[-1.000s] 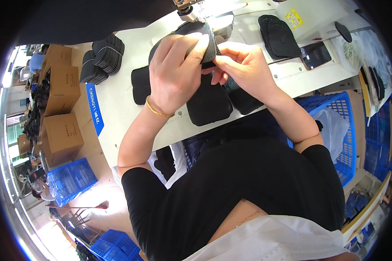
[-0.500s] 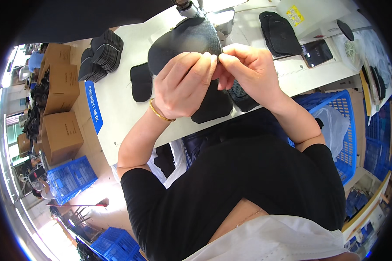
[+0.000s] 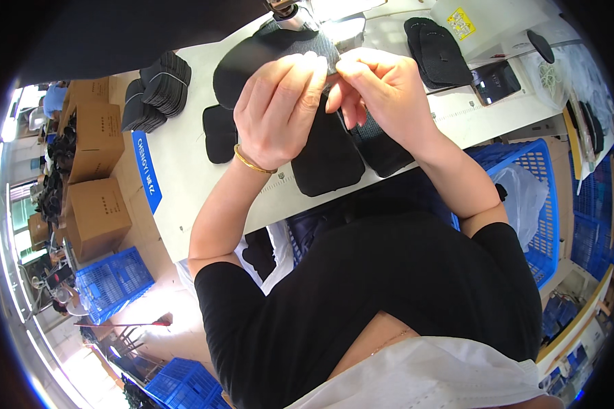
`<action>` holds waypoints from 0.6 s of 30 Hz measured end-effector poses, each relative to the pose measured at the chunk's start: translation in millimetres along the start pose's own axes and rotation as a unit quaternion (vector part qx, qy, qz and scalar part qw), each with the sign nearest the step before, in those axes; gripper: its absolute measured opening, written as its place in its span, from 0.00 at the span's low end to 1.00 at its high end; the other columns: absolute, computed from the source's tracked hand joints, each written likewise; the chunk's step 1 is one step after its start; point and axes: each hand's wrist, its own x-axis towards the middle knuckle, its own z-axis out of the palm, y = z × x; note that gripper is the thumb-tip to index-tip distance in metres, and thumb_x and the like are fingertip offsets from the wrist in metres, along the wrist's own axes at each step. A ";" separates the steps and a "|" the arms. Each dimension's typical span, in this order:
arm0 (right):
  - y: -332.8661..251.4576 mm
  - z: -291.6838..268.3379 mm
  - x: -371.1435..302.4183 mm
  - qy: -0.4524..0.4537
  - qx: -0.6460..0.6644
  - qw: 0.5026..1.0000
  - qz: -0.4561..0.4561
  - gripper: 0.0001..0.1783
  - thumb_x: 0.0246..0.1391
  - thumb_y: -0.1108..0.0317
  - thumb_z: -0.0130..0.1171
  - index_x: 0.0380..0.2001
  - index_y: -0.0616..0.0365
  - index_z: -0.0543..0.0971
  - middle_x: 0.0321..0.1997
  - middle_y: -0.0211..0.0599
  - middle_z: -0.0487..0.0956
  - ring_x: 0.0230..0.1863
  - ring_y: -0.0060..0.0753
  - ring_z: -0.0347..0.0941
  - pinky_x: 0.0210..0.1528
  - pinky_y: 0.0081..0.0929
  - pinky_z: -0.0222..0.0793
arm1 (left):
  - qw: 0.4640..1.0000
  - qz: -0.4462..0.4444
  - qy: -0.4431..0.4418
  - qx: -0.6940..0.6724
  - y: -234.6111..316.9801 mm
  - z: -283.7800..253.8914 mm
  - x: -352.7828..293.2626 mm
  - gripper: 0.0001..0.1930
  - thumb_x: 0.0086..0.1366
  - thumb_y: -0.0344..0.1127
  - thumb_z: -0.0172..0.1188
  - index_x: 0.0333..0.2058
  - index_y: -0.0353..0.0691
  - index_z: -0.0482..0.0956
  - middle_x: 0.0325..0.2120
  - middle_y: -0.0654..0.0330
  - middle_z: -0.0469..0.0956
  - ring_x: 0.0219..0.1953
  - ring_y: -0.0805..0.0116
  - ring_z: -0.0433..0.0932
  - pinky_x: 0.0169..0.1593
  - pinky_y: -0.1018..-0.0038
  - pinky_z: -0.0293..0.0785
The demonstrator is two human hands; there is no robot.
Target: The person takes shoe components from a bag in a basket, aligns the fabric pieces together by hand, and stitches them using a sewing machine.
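Note:
A black, rounded fabric piece lies at the sewing machine's head, its far part close to the metal presser area. My left hand pinches its near edge between thumb and fingers. On the same edge, a little to the right, the thumb and forefinger of my right hand are closed; its other fingers curl loosely below. The fingertips of both hands almost meet. Beneath my hands lie a black padded piece and a dark textured piece on the white table. The needle is not visible.
Bundled black pieces stand at the left, near a small black piece. More black pieces and a phone lie to the right. Blue crates flank the table, with cardboard boxes on the left.
Both hands have moved away from me, toward the machine head. The black fabric piece has gone with them, farther under the head and slightly left.

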 end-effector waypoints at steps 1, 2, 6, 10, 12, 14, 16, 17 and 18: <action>0.3 0.0 2.4 0.004 0.007 1.000 -0.002 0.14 0.60 0.68 0.49 0.23 0.63 0.77 0.20 0.36 0.81 0.15 0.17 0.72 0.17 0.15 0.64 | 1.000 0.001 -0.002 0.000 -2.1 1.0 0.2 0.16 0.40 0.28 0.62 0.32 0.31 0.82 0.33 0.54 0.79 0.37 0.58 0.79 0.39 0.67 0.79; 0.7 0.2 4.9 0.008 0.014 1.000 -0.005 0.14 0.60 0.69 0.49 0.23 0.63 0.77 0.20 0.36 0.81 0.15 0.17 0.72 0.17 0.15 0.64 | 1.000 0.001 -0.004 0.000 -4.3 1.8 0.4 0.16 0.40 0.28 0.62 0.33 0.31 0.82 0.33 0.54 0.79 0.38 0.58 0.79 0.39 0.67 0.79; 6.1 1.2 12.3 0.018 0.008 1.000 -0.021 0.13 0.60 0.69 0.50 0.26 0.64 0.78 0.20 0.36 0.81 0.14 0.18 0.72 0.17 0.15 0.64 | 1.000 0.013 0.010 -0.006 -17.2 10.3 -0.9 0.16 0.40 0.29 0.62 0.33 0.32 0.82 0.34 0.55 0.80 0.38 0.59 0.79 0.38 0.69 0.78; 7.1 2.8 11.1 0.019 0.012 1.000 -0.015 0.12 0.59 0.69 0.51 0.28 0.64 0.80 0.20 0.36 0.81 0.14 0.18 0.72 0.17 0.15 0.64 | 1.000 0.011 0.021 -0.008 -27.6 14.8 0.5 0.15 0.41 0.29 0.62 0.32 0.33 0.82 0.35 0.57 0.80 0.39 0.61 0.79 0.37 0.70 0.78; 8.7 1.5 9.3 0.016 -0.003 1.000 -0.009 0.11 0.59 0.69 0.52 0.29 0.64 0.81 0.20 0.36 0.81 0.15 0.18 0.72 0.17 0.15 0.64 | 1.000 0.009 0.025 -0.004 -30.7 18.7 1.3 0.14 0.41 0.28 0.62 0.31 0.33 0.82 0.34 0.59 0.80 0.39 0.62 0.79 0.37 0.70 0.77; 8.6 0.6 7.2 0.015 -0.005 1.000 0.001 0.11 0.59 0.70 0.52 0.29 0.64 0.81 0.21 0.36 0.81 0.15 0.17 0.72 0.17 0.15 0.63 | 1.000 -0.004 0.031 0.000 -31.1 21.1 1.8 0.13 0.41 0.26 0.61 0.30 0.33 0.81 0.34 0.60 0.79 0.38 0.63 0.79 0.36 0.71 0.77; 9.1 -0.8 6.6 0.013 -0.006 1.000 0.001 0.11 0.59 0.70 0.52 0.29 0.64 0.81 0.21 0.36 0.81 0.15 0.17 0.72 0.17 0.15 0.63 | 0.999 -0.008 0.031 0.002 -31.0 21.6 3.1 0.13 0.41 0.26 0.61 0.30 0.33 0.81 0.34 0.60 0.79 0.38 0.63 0.79 0.36 0.72 0.77; 9.6 -1.5 6.6 0.012 -0.006 1.000 0.002 0.11 0.59 0.70 0.52 0.29 0.63 0.81 0.21 0.36 0.81 0.15 0.17 0.72 0.17 0.15 0.63 | 0.999 -0.011 0.031 0.004 -30.8 21.8 3.9 0.13 0.41 0.25 0.61 0.30 0.33 0.81 0.33 0.60 0.78 0.37 0.64 0.79 0.35 0.72 0.76; 10.8 -2.4 6.5 0.011 -0.006 1.000 0.003 0.11 0.59 0.70 0.52 0.29 0.63 0.81 0.21 0.36 0.81 0.15 0.17 0.72 0.17 0.15 0.63 | 0.999 -0.012 0.030 0.004 -29.9 21.1 5.1 0.13 0.41 0.25 0.61 0.30 0.33 0.81 0.33 0.60 0.78 0.37 0.64 0.79 0.35 0.72 0.76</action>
